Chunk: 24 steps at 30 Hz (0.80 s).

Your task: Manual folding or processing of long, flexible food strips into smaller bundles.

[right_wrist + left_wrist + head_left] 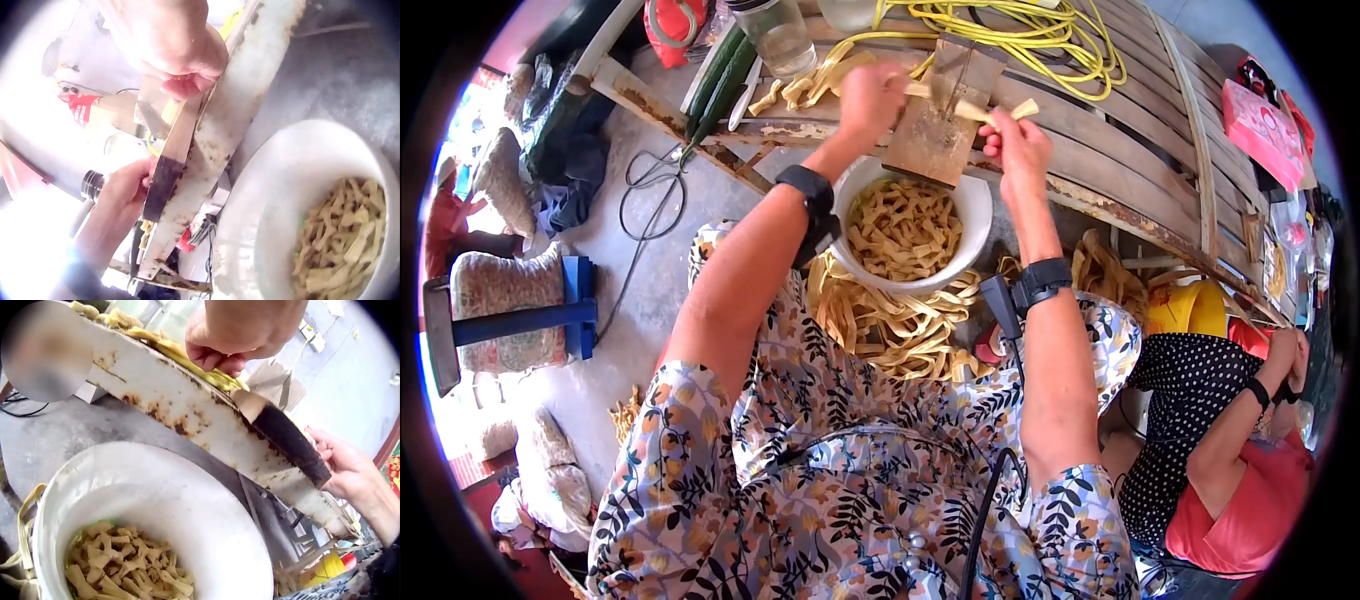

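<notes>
My left hand (870, 100) pinches one end of a pale yellow flat strip (972, 111) above a small wooden board (920, 145). My right hand (1022, 155) grips the strip near its other end, which sticks out past the fingers. Between the hands, a thin upright blade (150, 119) stands on the board, and the strip crosses at it. The board overhangs the bench edge. Below it stands a white bucket (982, 215), partly filled with short cut pieces (905, 230) of the same material.
Long uncut strips (890, 330) lie heaped beneath the bucket. On the slatted bench (1140, 130) are more strips (825, 80), cucumbers (722, 85), a white-handled knife (745, 95), a glass jar (785, 45) and coiled yellow cable (1090, 50). Another person (1240, 460) sits at the right.
</notes>
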{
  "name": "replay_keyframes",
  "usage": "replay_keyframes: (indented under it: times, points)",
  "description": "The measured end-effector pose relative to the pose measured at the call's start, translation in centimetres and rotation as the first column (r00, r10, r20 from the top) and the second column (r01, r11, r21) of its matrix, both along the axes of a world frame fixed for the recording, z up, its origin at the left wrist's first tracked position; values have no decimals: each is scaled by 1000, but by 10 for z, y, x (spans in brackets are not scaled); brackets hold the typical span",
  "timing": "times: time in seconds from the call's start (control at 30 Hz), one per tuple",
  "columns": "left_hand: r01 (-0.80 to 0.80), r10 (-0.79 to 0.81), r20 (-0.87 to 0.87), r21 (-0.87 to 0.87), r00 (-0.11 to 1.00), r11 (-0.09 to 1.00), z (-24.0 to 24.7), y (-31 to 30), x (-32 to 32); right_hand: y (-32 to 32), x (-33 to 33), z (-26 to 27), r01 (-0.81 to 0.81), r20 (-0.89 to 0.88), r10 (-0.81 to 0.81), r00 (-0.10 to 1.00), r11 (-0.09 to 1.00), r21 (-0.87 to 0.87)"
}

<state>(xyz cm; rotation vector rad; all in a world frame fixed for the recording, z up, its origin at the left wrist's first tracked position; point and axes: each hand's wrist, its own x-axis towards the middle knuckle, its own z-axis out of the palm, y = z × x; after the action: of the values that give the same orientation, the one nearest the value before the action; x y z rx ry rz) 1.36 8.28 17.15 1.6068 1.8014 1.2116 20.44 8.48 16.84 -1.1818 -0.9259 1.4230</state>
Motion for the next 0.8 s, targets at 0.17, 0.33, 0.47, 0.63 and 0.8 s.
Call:
replay_keyframes:
  times: [0.17, 0.33, 0.47, 0.63, 0.8]
  points:
    - [3, 37, 491, -80, 870, 997, 3, -7, -34, -19, 17, 14, -145, -70, 145, 987, 989, 7]
    - [-89, 49, 210, 185, 976, 979, 0, -4, -62, -44, 30, 17, -365, 50, 366, 929, 931, -19]
    - [-132, 113, 75, 341, 991, 931, 11, -8, -63, -70, 35, 19, -517, 132, 526, 840, 851, -98]
    - [-46, 28, 81, 232, 996, 972, 22, -17, -69, -82, 25, -3, -658, 109, 693, 713, 714, -241]
    - [-66, 52, 137, 99, 989, 993, 29, -37, -73, -76, 36, -64, -662, 878, 372, 300, 744, -89]
